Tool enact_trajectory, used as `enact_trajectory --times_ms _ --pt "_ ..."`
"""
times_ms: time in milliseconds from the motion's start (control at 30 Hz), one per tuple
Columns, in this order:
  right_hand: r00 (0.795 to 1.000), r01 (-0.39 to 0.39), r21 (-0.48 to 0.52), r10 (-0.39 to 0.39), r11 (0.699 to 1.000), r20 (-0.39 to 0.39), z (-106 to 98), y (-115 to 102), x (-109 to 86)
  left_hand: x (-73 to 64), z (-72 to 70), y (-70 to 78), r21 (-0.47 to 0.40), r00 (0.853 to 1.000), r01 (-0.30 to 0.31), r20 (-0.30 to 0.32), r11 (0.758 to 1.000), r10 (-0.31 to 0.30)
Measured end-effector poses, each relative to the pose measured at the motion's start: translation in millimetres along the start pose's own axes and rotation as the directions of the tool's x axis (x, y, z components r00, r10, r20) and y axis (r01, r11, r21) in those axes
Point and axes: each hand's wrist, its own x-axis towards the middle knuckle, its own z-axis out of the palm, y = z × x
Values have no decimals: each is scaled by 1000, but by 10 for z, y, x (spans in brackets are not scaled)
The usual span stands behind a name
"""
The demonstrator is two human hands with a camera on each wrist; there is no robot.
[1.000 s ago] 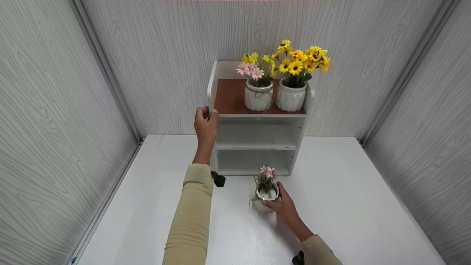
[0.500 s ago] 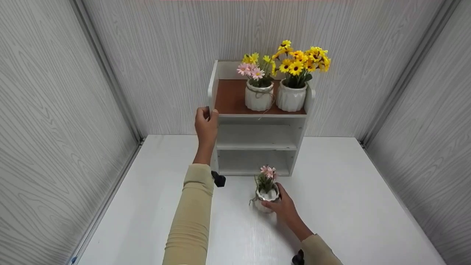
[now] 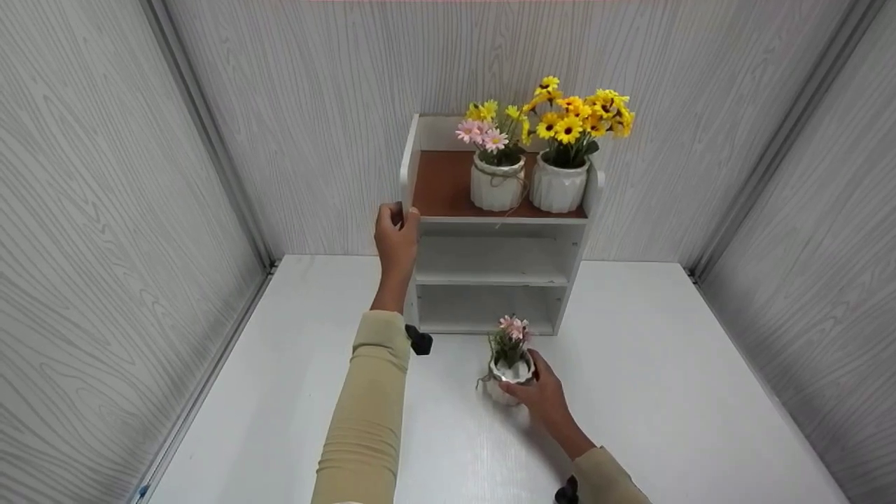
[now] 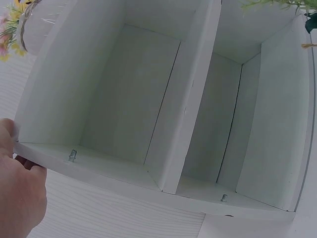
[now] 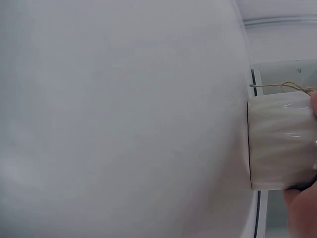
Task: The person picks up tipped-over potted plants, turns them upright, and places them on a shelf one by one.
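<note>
My left hand [image 3: 397,236] grips the left side panel of a small white shelf unit [image 3: 492,282], at the height of its brown top board. In the left wrist view the fingers [image 4: 34,171] reach round that panel's edge beside two bare compartments. In front of the shelf, my right hand [image 3: 546,395] holds a small white flowerpot [image 3: 500,392] with pink flowers, thumb and fingers on either side near the rim. Twine hangs from the pot's left side. The right wrist view shows the pot's ribbed white wall [image 5: 280,141] standing on the white tabletop.
On the brown top board [image 3: 442,183] stand a white pot [image 3: 497,187] with pink and yellow flowers and twine, and another white pot [image 3: 560,185] with yellow flowers. Grey wood-grain walls [image 3: 336,126] enclose the white table [image 3: 658,364] at the back and both sides.
The whole head view has shifted slightly, with the shelf a little further right. Both hands keep their holds on the shelf panel and the flowerpot.
</note>
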Motion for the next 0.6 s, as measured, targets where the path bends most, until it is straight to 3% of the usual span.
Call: enact_trajectory --times_ms 333,600 --pt "997 -21 -26 19 999 -74 -27 -56 -30 4 1 15 -3 1000 19 1 1000 -19" --pt "994 16 -22 -19 1000 -109 -68 -296 -18 5 13 9 -5 1000 23 1 1000 -23"
